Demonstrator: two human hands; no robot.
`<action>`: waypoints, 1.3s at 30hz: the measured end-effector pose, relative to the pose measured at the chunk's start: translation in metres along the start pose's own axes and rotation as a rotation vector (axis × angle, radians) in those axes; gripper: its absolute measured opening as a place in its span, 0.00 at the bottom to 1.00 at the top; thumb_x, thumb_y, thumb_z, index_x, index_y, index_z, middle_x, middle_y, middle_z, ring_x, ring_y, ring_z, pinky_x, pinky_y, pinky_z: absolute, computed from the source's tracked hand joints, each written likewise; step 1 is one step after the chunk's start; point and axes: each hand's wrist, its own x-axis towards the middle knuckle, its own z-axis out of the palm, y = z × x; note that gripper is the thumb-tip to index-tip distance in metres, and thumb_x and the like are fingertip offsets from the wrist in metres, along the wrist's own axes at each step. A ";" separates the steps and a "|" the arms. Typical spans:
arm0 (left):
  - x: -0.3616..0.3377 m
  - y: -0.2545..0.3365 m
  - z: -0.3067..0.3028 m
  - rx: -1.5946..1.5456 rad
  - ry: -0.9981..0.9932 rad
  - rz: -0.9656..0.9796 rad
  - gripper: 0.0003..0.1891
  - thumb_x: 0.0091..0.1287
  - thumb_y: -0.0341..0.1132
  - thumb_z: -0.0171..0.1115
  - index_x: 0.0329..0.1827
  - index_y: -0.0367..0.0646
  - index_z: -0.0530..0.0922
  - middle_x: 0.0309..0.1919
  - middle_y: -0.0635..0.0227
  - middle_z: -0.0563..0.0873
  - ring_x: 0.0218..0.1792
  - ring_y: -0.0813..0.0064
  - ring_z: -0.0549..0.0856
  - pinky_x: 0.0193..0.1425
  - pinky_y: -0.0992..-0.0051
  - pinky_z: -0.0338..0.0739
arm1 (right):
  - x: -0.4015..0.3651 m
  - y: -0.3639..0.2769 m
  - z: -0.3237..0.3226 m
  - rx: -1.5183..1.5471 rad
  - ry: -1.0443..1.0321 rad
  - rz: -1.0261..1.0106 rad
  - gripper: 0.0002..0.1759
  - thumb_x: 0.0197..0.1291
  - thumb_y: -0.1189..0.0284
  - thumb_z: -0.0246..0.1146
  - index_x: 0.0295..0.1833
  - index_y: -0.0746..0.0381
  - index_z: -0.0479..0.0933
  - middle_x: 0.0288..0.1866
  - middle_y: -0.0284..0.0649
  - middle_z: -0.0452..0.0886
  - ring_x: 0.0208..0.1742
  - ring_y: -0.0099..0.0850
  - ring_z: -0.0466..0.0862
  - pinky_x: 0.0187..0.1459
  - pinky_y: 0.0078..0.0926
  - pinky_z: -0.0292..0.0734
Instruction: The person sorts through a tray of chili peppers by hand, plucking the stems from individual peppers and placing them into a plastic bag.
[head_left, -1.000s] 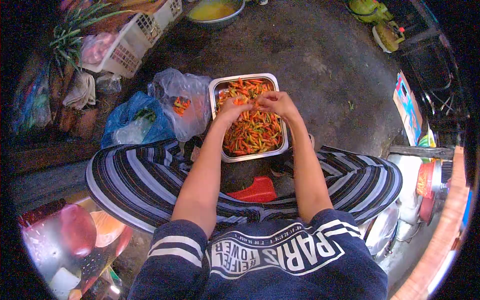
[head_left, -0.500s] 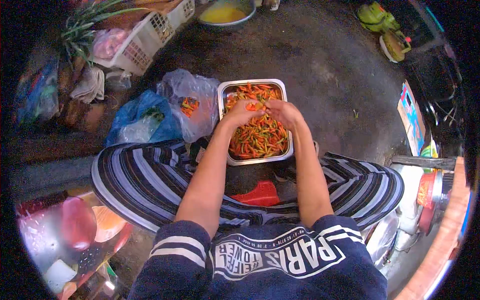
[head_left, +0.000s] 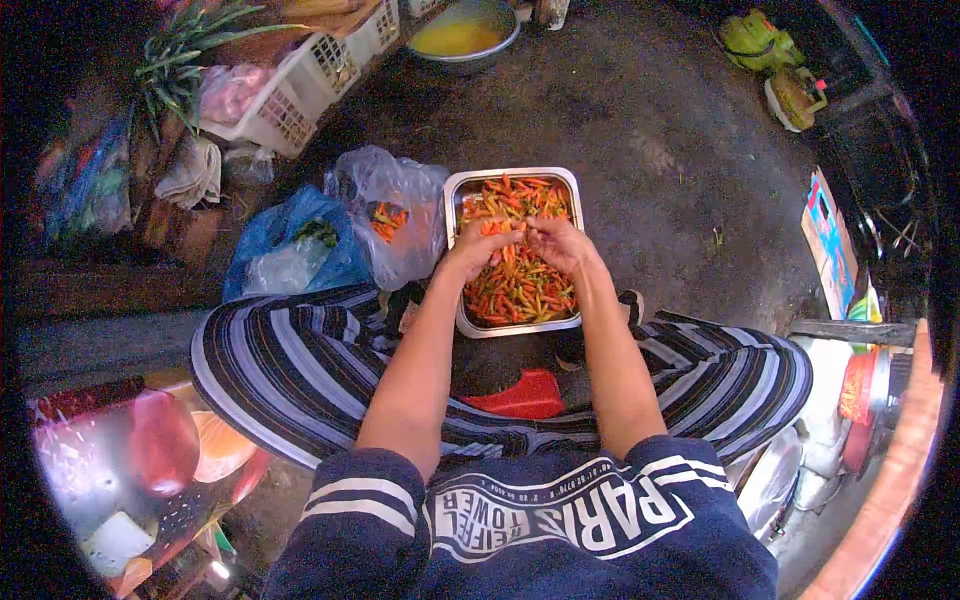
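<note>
Both hands have drawn closer: left hand (head_left: 478, 252) and right hand (head_left: 558, 245) now meet fingertip to fingertip over the metal tray (head_left: 512, 171), pinching one orange chili (head_left: 510, 228) just above the heap of chilies (head_left: 520, 290). Tug too hard and it may snap or drop back — wrists bent down, forearms converging.

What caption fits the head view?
Left hand and right hand pinch chillies together above a steel tray full of them; clear plastic bag beside it.
</note>
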 end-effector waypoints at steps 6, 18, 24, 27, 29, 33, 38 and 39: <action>0.000 0.011 -0.003 -0.112 0.008 -0.046 0.14 0.52 0.35 0.68 0.41 0.46 0.77 0.27 0.77 0.81 0.18 0.90 0.72 0.16 0.90 0.58 | -0.002 -0.003 0.002 0.146 0.025 0.020 0.07 0.59 0.74 0.55 0.36 0.68 0.71 0.29 0.34 0.74 0.25 0.19 0.74 0.25 0.13 0.72; -0.002 0.041 -0.110 -0.355 0.839 0.415 0.05 0.54 0.30 0.62 0.30 0.47 0.74 0.20 0.75 0.76 0.14 0.86 0.70 0.11 0.85 0.58 | 0.025 0.076 -0.028 -1.660 0.562 -0.613 0.13 0.42 0.66 0.67 0.29 0.65 0.78 0.24 0.49 0.79 0.30 0.46 0.80 0.34 0.38 0.73; 0.005 0.001 -0.156 -0.209 1.008 0.171 0.08 0.54 0.31 0.61 0.29 0.46 0.69 0.18 0.74 0.73 0.12 0.80 0.69 0.11 0.82 0.60 | 0.021 0.076 -0.018 -1.715 0.608 -0.494 0.14 0.43 0.67 0.67 0.31 0.67 0.75 0.27 0.51 0.79 0.30 0.45 0.80 0.34 0.37 0.74; 0.014 -0.021 -0.166 -0.275 1.126 0.259 0.09 0.53 0.32 0.61 0.34 0.44 0.70 0.20 0.70 0.75 0.11 0.77 0.69 0.12 0.80 0.62 | 0.032 0.065 -0.033 -1.603 0.605 -0.546 0.12 0.47 0.69 0.65 0.33 0.67 0.76 0.29 0.48 0.80 0.29 0.39 0.81 0.31 0.33 0.75; 0.042 -0.065 -0.209 -0.289 1.096 0.208 0.10 0.53 0.32 0.60 0.36 0.43 0.71 0.22 0.68 0.76 0.14 0.75 0.73 0.15 0.77 0.66 | 0.030 0.053 -0.039 -1.315 0.360 -0.424 0.11 0.50 0.70 0.63 0.37 0.67 0.77 0.29 0.42 0.81 0.28 0.29 0.82 0.29 0.27 0.75; 0.041 -0.055 -0.206 -0.043 0.815 -0.005 0.18 0.50 0.33 0.61 0.45 0.40 0.72 0.32 0.60 0.78 0.30 0.67 0.81 0.33 0.68 0.76 | 0.011 0.026 -0.031 -0.962 0.161 -0.342 0.09 0.55 0.72 0.61 0.38 0.68 0.77 0.29 0.38 0.81 0.29 0.25 0.81 0.32 0.21 0.77; 0.013 0.023 -0.110 0.650 1.141 0.159 0.17 0.48 0.33 0.60 0.42 0.37 0.74 0.40 0.48 0.78 0.44 0.58 0.79 0.45 0.65 0.74 | 0.002 0.008 -0.017 -0.816 0.117 -0.276 0.09 0.56 0.72 0.61 0.38 0.68 0.77 0.33 0.37 0.81 0.33 0.25 0.81 0.36 0.21 0.78; 0.005 0.042 -0.086 0.893 1.251 0.063 0.18 0.48 0.34 0.60 0.42 0.36 0.74 0.42 0.44 0.78 0.46 0.55 0.78 0.47 0.64 0.73 | 0.002 0.008 -0.015 -0.815 0.115 -0.276 0.09 0.56 0.72 0.61 0.38 0.68 0.77 0.33 0.37 0.81 0.33 0.25 0.81 0.36 0.21 0.78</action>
